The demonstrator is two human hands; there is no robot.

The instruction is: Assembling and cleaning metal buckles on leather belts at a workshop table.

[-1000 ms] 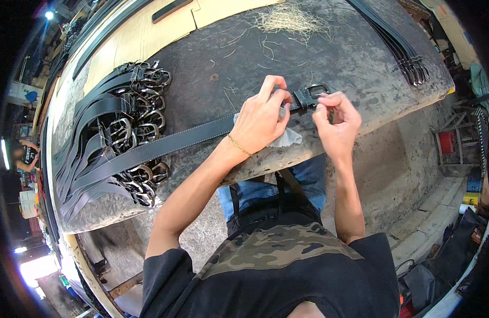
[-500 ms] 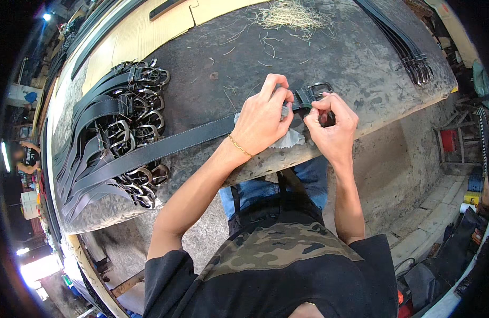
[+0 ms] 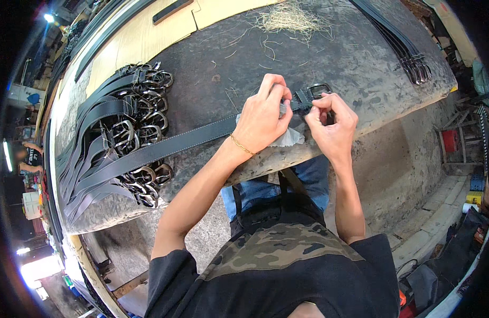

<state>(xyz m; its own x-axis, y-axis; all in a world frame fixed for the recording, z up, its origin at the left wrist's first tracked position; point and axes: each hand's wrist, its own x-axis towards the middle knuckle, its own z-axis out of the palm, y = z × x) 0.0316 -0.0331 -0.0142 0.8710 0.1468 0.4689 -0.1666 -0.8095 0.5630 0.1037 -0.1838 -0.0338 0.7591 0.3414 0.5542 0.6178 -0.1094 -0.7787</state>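
A black belt [image 3: 202, 135] with pale edge stitching runs from the heap at left to its dark metal buckle [image 3: 320, 90] near the table edge. My left hand [image 3: 263, 116] is bent over the belt just left of the buckle, fingers curled. Between its thumb and fingers shows a crumpled grey cloth [image 3: 289, 139], whose rest spreads under the palm. Just below the buckle is my right hand [image 3: 333, 124], thumb and fingertips pinched together by the belt loop [image 3: 304, 97]. Whatever sits in that pinch is too small to tell.
Many black buckled belts [image 3: 112, 111] are heaped at left. Another bundle of belts [image 3: 411, 61] lies at far right. Thread scraps [image 3: 292, 20] are piled at the back, near cardboard [image 3: 143, 40] and a dark bar [image 3: 172, 11]. A person [image 3: 32, 156] is at far left.
My right fingers have drawn closer together in their pinch beside the buckle. My left hand keeps its place over the belt.
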